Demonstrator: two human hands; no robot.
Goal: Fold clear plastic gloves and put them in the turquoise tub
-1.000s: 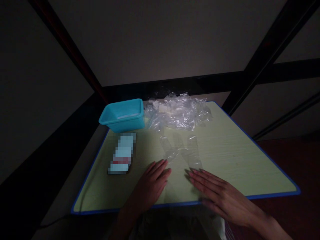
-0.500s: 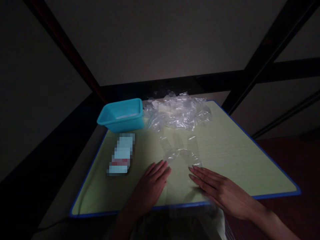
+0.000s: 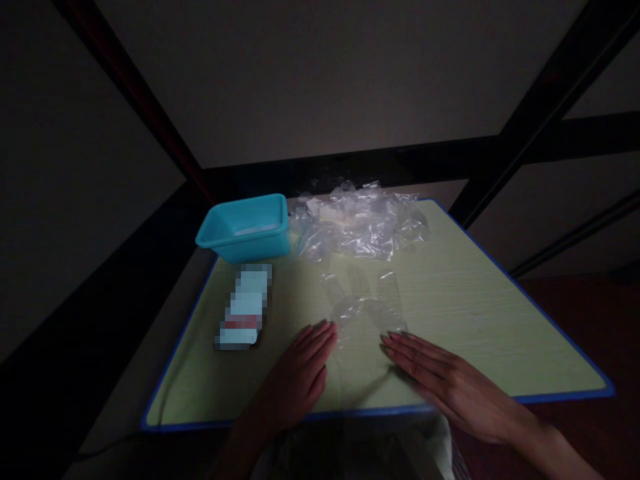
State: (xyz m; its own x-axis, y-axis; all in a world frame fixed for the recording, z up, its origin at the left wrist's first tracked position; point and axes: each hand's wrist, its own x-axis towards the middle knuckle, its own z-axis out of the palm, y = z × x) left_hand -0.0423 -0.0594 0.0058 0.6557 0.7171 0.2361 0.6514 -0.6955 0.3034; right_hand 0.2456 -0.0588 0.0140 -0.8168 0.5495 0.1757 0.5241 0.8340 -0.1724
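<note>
A thin clear plastic bag [image 3: 365, 357] with two handle loops lies flattened on the table, its handles pointing away from me. My left hand [image 3: 303, 377] rests flat along the bag's left side, fingers stretched out and close together. On the opposite side, my right hand [image 3: 450, 380] lies with its fingers straight and the tips on the bag's edge near the right handle. Both hands are open, and neither grips anything. The bag's lower end reaches the table's front edge, where its outline is hard to make out.
At the back of the pale, blue-edged table [image 3: 470, 313] lies a heap of crumpled clear plastic bags [image 3: 365, 223]. A turquoise plastic basket [image 3: 255, 250] stands at the back left. In front of it lies a phone-shaped object [image 3: 245, 307], blurred out. A wall [image 3: 325, 87] rises behind.
My left thumb has moved back toward me, away from the fingertips. The right hand stays almost in place, and the view has shifted slightly.
</note>
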